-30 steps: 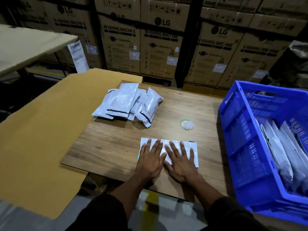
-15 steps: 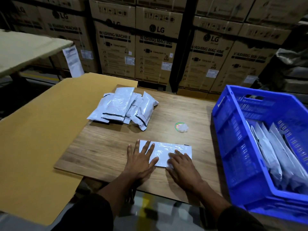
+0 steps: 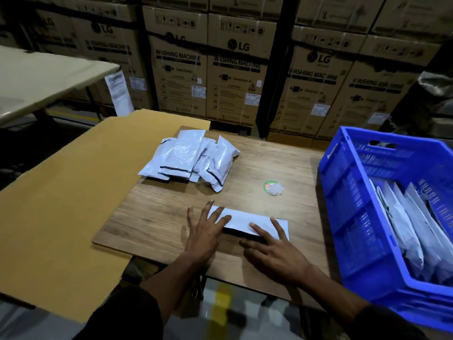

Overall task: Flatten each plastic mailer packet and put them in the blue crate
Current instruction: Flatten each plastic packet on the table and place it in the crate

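Note:
One white mailer packet [image 3: 245,220] lies on the wooden table [image 3: 257,163], its near edge raised so a dark underside shows. My left hand [image 3: 206,229] rests flat at its left end, fingers spread. My right hand [image 3: 272,244] lies along its near right part with straight fingers on top. A pile of several white mailer packets [image 3: 193,158] sits further back on the table. The blue crate [image 3: 355,192] stands at the right with several flattened packets [image 3: 411,229] leaning inside.
A small round sticker with a crumpled bit of clear plastic [image 3: 273,187] lies between the packet and the crate. A large tan cardboard sheet [image 3: 61,192] covers the left side. Stacked washing-machine cartons [image 3: 235,67] form a wall behind the table.
Both hands slid off the middle of the packet toward its near edge and ends. The packet's near edge has lifted off the table. The view has shifted slightly.

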Available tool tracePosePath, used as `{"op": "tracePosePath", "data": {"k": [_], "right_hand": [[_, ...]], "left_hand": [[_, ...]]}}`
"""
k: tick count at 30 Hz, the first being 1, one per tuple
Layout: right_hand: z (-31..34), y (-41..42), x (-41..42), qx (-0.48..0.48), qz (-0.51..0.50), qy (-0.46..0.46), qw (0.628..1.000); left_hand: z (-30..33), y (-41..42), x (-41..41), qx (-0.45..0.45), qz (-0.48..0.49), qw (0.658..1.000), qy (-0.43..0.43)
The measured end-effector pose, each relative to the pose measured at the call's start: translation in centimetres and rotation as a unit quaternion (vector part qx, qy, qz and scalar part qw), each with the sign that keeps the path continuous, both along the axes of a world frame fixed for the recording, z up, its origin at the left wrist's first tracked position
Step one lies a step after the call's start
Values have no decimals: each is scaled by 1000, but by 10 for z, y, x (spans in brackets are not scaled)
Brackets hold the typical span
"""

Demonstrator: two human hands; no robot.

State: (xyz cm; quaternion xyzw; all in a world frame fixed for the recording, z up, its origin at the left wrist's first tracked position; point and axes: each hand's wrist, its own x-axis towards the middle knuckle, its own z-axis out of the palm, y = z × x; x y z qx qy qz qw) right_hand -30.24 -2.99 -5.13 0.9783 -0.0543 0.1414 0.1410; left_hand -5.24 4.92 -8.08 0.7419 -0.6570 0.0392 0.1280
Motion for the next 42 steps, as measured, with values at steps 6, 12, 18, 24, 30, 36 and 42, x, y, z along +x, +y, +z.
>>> {"op": "tracePosePath", "data": {"k": [6, 12, 18, 24, 30, 36, 42], "right_hand": [[26, -13, 12, 138, -120, -4, 983], [57, -18, 25, 364, -150, -188, 900], [94, -26, 27, 660, -181, -199, 701], [59, -45, -10, 642, -286, -66, 709], [20, -39, -15, 327, -415, -60, 847], [-7, 9, 31, 327, -272, -3, 905], [-20, 5, 26, 398, -212, 85, 889]], "left_hand": [[6, 5, -8, -46, 73, 996, 3], [13, 10, -13, -117, 56, 991, 24], [6, 10, -19, -114, 15, 993, 39], [-18, 12, -24, -1, -20, 999, -37], [-19, 15, -37, 0, 6, 999, -50], [3, 10, -53, -63, 27, 996, -51], [-7, -3, -56, -77, -73, 991, 83]]}}
